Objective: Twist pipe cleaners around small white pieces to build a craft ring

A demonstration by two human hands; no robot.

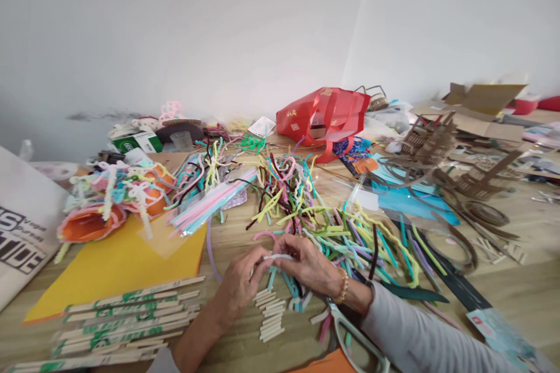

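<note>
My left hand (240, 285) and my right hand (308, 267) meet low in the middle of the wooden table (525, 285). Both pinch the ends of a short white pipe cleaner (277, 257) held level between them. Under the hands lies a row of several short cut white pieces (270, 316). Just beyond my hands spreads a tangled heap of coloured pipe cleaners (332, 215). Scissors with pale green handles (356, 341) lie by my right forearm.
A yellow sheet (118, 265) and wrapped chopsticks (122, 320) lie at the left. Orange paper flowers (109, 204) and a pack of straight pipe cleaners (214, 201) sit behind them. A red bag (324, 113) stands at the back. Cardboard pieces (459, 163) cover the right.
</note>
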